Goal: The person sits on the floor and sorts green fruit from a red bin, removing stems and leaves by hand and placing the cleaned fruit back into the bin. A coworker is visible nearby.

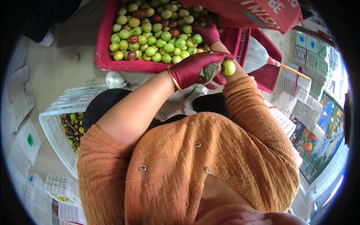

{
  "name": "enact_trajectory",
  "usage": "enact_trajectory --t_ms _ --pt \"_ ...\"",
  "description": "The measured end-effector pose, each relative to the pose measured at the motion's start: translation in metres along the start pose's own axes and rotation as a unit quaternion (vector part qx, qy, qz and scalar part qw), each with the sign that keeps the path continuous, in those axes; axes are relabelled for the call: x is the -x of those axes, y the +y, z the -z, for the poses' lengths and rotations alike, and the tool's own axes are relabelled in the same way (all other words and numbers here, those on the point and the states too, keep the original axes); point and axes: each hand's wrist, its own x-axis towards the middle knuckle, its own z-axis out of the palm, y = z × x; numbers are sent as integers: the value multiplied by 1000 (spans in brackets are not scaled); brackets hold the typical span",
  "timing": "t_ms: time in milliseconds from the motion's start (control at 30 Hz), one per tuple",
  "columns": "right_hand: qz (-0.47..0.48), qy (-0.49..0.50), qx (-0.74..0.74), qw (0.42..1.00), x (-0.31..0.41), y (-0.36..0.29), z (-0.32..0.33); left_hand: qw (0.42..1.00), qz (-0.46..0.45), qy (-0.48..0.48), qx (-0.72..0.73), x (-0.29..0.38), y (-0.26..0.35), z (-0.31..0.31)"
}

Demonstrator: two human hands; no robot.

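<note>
My left hand (194,69), in a dark red glove with a gold bangle at the wrist, holds a crumpled grey-green leaf (211,72) between palm and fingers. A yellow-green jujube (228,67) shows at its fingertips; whether they grip it cannot be told. My right hand (210,35), gloved in brighter pink-red, reaches into a red plastic crate (135,66) at its right side. Its fingers are among the jujubes (166,36), partly in shadow, so what they hold is unclear. Those fruits are mostly green, some brown-red.
A tilted white plastic crate (56,135) with browner jujubes (73,126) stands at my left. A red bag (253,14) bearing writing overhangs the red crate. Right of it lies a broom (256,59) with an orange handle. White crates (312,56) are stacked at right.
</note>
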Motion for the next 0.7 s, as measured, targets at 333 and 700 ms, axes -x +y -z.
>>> enact_trajectory --t_ms 333,700 --pt "168 57 -60 982 93 -119 -27 998 5 -37 -44 14 10 -26" --pt "279 -109 -40 953 162 -8 74 914 -397 64 54 291 43 55"
